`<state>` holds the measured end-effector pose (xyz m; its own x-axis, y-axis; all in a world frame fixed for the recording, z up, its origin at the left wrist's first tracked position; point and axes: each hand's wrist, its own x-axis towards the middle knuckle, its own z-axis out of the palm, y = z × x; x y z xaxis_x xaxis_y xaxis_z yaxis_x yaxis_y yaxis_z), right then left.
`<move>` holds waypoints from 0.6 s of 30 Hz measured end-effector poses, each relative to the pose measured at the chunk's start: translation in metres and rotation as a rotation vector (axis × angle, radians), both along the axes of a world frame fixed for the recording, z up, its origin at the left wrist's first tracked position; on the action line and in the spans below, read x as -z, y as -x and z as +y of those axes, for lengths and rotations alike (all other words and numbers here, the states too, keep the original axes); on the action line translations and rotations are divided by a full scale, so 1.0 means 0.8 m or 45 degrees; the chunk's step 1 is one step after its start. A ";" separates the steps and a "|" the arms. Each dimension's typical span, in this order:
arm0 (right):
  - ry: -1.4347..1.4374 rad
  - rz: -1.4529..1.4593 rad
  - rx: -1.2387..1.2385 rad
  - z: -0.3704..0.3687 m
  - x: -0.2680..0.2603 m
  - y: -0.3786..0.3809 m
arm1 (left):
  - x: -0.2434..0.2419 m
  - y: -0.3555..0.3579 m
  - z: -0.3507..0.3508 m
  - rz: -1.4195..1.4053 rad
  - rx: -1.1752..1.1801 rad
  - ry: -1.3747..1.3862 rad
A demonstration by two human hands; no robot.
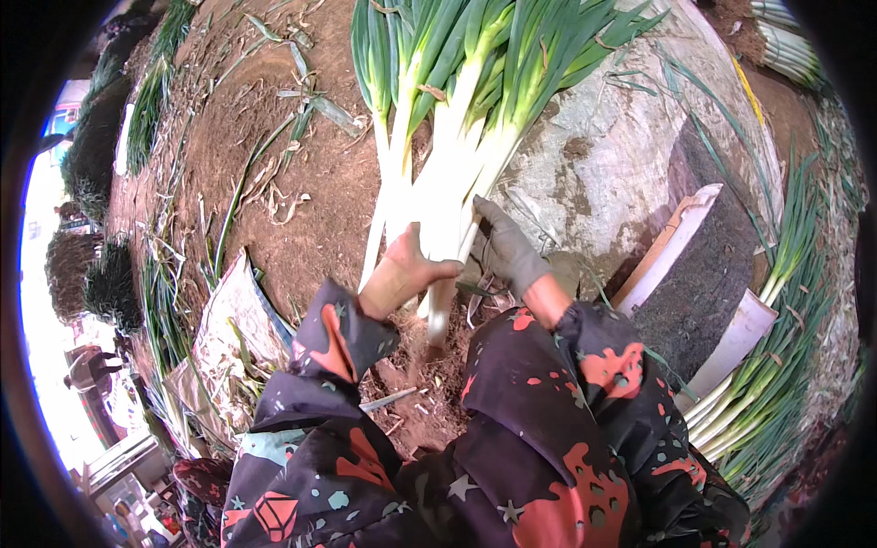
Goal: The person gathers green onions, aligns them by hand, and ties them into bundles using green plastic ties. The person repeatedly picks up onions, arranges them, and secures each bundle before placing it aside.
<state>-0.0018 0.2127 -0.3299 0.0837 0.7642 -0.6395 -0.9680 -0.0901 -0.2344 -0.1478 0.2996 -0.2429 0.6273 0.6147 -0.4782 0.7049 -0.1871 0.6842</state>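
Observation:
A bundle of long green onions point(438, 178) stands before me, its white stalks low between my knees and its green leaves fanned toward the top. My left hand point(410, 270) is closed about the lower white stalks, thumb across the front. On the bundle's right side, my right hand point(510, 246), in a grey glove, has its fingers against the outer stalk; the stalks hide part of its grip. Below my hands, the lower tips of the stalks hang just over loose soil point(425, 390).
Cut onions lie in a pile point(760, 383) at the right, beside bent white boards point(668, 246). Tied white-stalked bundles point(788, 51) rest at the top right. A pale, dirty sheet point(616, 144) covers ground on the right. Scattered leaf scraps point(301, 82) and a sack point(236, 322) lie at the left.

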 end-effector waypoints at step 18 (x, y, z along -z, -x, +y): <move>-0.404 0.243 -0.119 -0.043 -0.113 0.012 | 0.039 0.032 0.093 0.157 -0.227 -0.369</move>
<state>-0.0115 0.1780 -0.2393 -0.0936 0.9254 -0.3672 -0.9879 -0.1322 -0.0815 -0.1733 0.3739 -0.2738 0.4464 0.8305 -0.3330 0.8177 -0.2275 0.5287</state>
